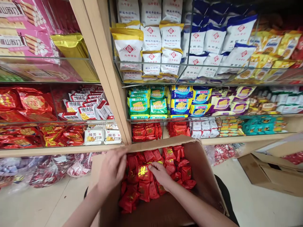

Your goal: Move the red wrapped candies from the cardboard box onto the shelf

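An open cardboard box (205,164) sits in front of me, with many small red-wrapped packets (144,189) heaped inside. My right hand (162,175) reaches in over them, thumb and fingers closed on the edge of a red snack packet (143,171) with a gold character on its front. At the box's upper left rim is my left hand (112,168), its fingers curled and slightly blurred. Whether it grips the rim or holds something small is hidden.
A shelf rack (118,110) with clear-walled bins rises just beyond the box. Similar red packets (146,130) fill a bottom bin, beside white packets (204,127). Bagged goods (54,168) lie on the floor at left; another cardboard box (270,173) stands at right.
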A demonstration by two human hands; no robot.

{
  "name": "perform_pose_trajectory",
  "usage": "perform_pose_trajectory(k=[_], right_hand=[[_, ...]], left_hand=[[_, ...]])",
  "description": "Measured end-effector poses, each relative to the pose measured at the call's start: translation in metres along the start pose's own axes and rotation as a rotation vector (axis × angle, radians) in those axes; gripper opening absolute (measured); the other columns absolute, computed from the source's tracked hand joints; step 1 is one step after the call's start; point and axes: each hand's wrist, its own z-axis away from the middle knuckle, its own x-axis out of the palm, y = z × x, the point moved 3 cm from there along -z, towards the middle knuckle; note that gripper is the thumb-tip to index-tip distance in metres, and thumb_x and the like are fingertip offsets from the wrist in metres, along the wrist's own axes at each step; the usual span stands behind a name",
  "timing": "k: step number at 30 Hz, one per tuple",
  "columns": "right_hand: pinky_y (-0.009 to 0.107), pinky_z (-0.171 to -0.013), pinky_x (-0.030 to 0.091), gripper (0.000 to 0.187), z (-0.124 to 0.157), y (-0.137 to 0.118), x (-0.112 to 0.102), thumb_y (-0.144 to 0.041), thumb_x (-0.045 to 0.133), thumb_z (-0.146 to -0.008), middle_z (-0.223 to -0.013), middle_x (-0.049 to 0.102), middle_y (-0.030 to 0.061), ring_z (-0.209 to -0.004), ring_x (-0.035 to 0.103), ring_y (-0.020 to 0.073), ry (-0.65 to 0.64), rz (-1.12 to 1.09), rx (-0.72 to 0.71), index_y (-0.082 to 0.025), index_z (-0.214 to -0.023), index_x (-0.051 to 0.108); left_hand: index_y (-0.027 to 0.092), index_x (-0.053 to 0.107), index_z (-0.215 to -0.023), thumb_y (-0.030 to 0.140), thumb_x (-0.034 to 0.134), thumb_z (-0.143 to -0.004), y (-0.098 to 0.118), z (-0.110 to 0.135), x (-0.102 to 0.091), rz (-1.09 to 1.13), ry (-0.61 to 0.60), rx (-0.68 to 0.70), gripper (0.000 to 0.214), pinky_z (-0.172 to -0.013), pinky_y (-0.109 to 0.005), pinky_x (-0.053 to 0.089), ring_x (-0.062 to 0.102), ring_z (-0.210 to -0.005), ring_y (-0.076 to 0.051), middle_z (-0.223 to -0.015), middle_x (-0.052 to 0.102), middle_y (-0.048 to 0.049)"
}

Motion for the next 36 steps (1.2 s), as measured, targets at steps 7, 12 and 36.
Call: perform_pose_trajectory(k=[7, 12, 36], right_hand=[[0.022, -0.060, 0.037, 0.027, 0.053, -0.050, -0.007, -0.035, 0.029, -0.085, -0.065, 0.049, -0.0013, -0.063, 0.048, 0.0121, 0.091, 0.296, -0.338, -0.020, -0.073, 0.047], [0.024, -0.059, 0.038, 0.026, 0.065, -0.044, 0.001, -0.034, 0.025, -0.086, -0.067, 0.054, 0.0023, -0.062, 0.051, 0.0144, 0.205, 0.340, -0.355, -0.022, -0.075, 0.045], [0.026, -0.078, 0.038, 0.020, -0.025, -0.169, -0.052, -0.022, 0.046, -0.080, -0.095, 0.057, 0.0055, -0.089, 0.051, 0.0155, -0.018, 1.141, -0.644, -0.017, -0.099, 0.051]], left_hand=[[0.018, 0.050, -0.092, 0.043, 0.032, -0.081, 0.036, 0.059, 0.054, 0.616, -0.205, -0.561, 0.033, -0.067, -0.027, 0.045, 0.054, -0.075, -0.016, -0.080, 0.057, -0.0036], [0.020, 0.047, -0.070, 0.054, 0.037, -0.075, 0.036, 0.062, 0.069, 0.832, -0.143, -0.771, 0.036, -0.046, -0.021, 0.039, 0.047, -0.053, -0.012, -0.059, 0.051, 0.0023], [0.017, 0.059, -0.085, 0.028, 0.030, -0.083, 0.005, -0.075, 0.014, -0.038, -0.453, 0.139, 0.031, -0.082, -0.024, 0.037, 0.052, -0.088, -0.014, -0.091, 0.059, -0.0050]])
